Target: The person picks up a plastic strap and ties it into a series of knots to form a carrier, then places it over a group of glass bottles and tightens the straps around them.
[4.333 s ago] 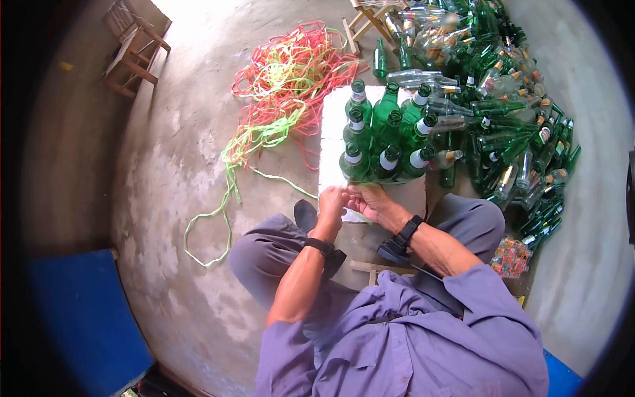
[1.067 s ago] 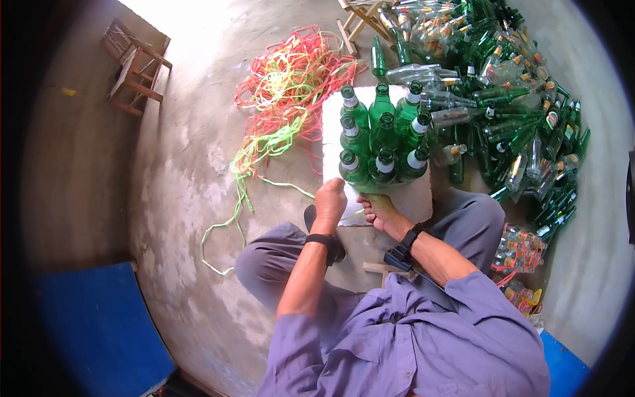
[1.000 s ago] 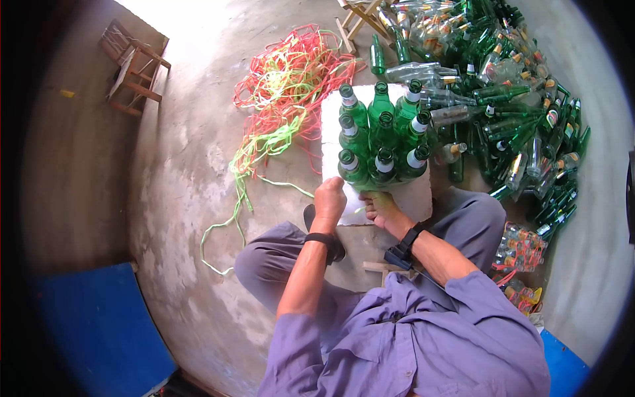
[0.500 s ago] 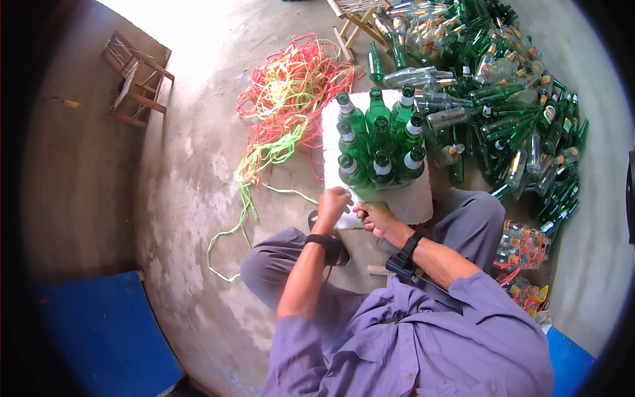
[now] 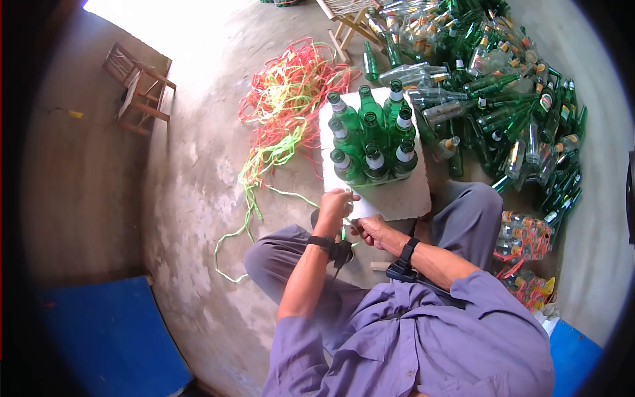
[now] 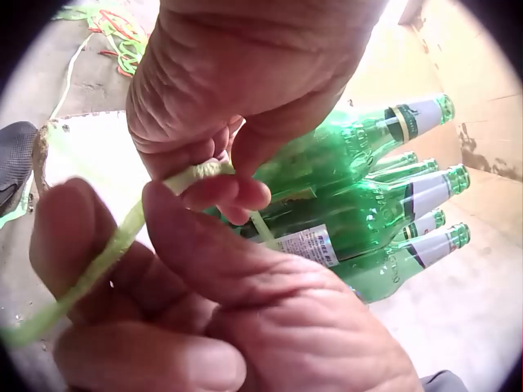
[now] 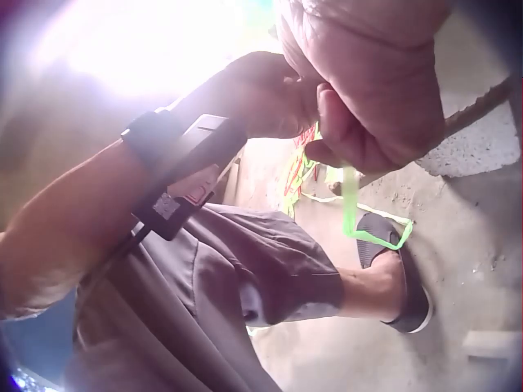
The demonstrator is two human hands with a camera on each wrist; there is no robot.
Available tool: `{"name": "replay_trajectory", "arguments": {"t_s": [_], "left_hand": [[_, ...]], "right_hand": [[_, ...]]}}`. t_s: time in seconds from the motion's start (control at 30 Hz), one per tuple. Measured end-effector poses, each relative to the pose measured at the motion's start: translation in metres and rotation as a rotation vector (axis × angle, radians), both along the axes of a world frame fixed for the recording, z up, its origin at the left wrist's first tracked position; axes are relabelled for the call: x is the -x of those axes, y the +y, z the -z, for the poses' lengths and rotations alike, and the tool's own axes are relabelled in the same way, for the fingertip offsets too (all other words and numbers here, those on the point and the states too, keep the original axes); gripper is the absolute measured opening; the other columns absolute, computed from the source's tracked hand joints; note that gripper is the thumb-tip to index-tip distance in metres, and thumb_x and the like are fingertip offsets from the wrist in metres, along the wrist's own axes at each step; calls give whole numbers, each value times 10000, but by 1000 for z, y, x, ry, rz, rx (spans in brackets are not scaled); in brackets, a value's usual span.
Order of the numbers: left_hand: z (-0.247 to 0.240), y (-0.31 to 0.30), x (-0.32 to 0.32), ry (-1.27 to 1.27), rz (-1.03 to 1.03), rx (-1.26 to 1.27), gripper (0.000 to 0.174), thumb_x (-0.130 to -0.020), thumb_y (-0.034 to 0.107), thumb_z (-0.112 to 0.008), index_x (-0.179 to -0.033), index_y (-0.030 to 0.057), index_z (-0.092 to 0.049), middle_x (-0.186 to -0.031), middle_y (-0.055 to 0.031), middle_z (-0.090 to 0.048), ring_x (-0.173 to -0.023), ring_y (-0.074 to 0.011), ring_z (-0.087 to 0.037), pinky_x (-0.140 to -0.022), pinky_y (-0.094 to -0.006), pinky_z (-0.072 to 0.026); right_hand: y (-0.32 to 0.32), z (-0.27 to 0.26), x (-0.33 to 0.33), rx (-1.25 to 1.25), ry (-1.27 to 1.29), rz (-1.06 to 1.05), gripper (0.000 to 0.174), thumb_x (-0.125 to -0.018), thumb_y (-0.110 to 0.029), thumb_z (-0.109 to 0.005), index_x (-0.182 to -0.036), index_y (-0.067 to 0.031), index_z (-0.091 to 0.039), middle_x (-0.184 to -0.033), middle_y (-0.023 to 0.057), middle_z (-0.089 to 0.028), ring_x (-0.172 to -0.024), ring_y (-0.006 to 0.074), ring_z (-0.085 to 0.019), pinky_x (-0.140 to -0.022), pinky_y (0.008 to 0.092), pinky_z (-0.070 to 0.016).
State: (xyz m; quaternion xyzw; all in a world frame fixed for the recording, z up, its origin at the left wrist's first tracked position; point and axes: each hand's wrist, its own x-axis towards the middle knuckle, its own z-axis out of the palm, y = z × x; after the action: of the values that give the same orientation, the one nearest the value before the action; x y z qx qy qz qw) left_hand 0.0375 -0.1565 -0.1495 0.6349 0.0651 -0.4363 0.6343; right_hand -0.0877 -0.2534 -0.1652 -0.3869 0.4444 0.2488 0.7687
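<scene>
Upright green bottles stand grouped on a white block, a thin green strip passing round their lower part. Just on the near side of them, the left hand pinches the light-green strip; in the left wrist view this hand comes from the top. The right hand holds the strip lower down, its thumb pressing on it, and is the lower hand in the left wrist view. From the right hand a length of strip hangs in the right wrist view.
A red and green strip tangle lies on the floor at left. Loose bottles are heaped at right, with bundled bottles below. A wooden chair, a folding stool and blue panels stand around.
The right hand has moved back toward the body and away from the bottles. Both hands, close against the bottles a second ago, are now a little nearer the person. The head view has shifted slightly.
</scene>
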Motion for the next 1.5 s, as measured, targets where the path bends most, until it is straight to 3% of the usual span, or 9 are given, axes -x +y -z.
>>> {"name": "replay_trajectory", "arguments": {"t_s": [0.13,0.27,0.4,0.5,0.97,1.17,1.3,1.4,1.5], "left_hand": [[-8,-2,4,37,-59,-6,81,-829,33,-615,-890,33,-668,-822,-66,-695,-601,-51,-512,-474,-200,-362],[36,8,10,-411,101,107,81,-845,88,-602,-861,20,-642,-808,-53,-670,-525,-70,-474,-447,-230,-343],[25,2,8,62,-61,192,141,-851,139,-580,-863,38,-679,-664,-42,-630,-522,-127,-555,-475,-255,-422],[41,-3,12,180,-169,287,55,-843,95,-581,-861,45,-597,-714,-93,-655,-483,-169,-556,-445,-285,-443],[25,-7,9,123,-191,159,144,-825,-14,-600,-942,51,-547,-720,-74,-668,-428,-122,-518,-352,-227,-318],[38,-2,2,190,-87,158,87,-841,-8,-551,-847,78,-563,-997,-161,-723,-495,-107,-513,-401,-204,-369],[3,-6,7,145,-83,104,93,-824,34,-652,-798,90,-583,-640,1,-588,-415,-85,-457,-367,-221,-249],[51,-3,5,-208,14,174,58,-833,68,-637,-787,89,-608,-598,36,-524,-392,-64,-389,-373,-238,-209],[41,1,5,3,-51,245,26,-840,88,-609,-817,87,-622,-577,52,-475,-385,-53,-342,-376,-250,-198]], "right_hand": [[-8,56,6,690,-217,-48,230,-788,-185,-635,-920,1,-668,-743,22,-626,-555,123,-528,-468,265,-379],[-8,25,-2,579,-428,158,238,-842,-219,-625,-990,-37,-664,-792,5,-646,-594,106,-550,-483,240,-401],[-2,32,-17,134,-438,160,193,-952,-291,-581,-981,-115,-652,-744,-39,-607,-522,52,-482,-435,227,-373],[-4,-3,-18,318,-379,135,227,-961,-286,-591,-836,-112,-668,-629,-57,-554,-505,40,-440,-433,220,-323],[-4,11,-21,263,-337,265,186,-925,-255,-630,-827,-102,-670,-617,-75,-502,-442,29,-344,-386,217,-257],[-10,23,-24,205,-218,156,163,-843,-206,-664,-923,-64,-665,-625,-46,-500,-471,43,-395,-384,207,-285],[-7,18,-24,315,-293,239,147,-845,-202,-672,-933,-84,-662,-685,-37,-538,-474,41,-396,-378,206,-281],[-15,-1,-27,280,-334,256,126,-841,-201,-685,-913,-99,-664,-696,-43,-547,-471,30,-388,-376,195,-270],[-23,-17,-30,171,-343,253,114,-834,-209,-704,-878,-110,-670,-679,-57,-544,-461,17,-372,-372,182,-248]]}}
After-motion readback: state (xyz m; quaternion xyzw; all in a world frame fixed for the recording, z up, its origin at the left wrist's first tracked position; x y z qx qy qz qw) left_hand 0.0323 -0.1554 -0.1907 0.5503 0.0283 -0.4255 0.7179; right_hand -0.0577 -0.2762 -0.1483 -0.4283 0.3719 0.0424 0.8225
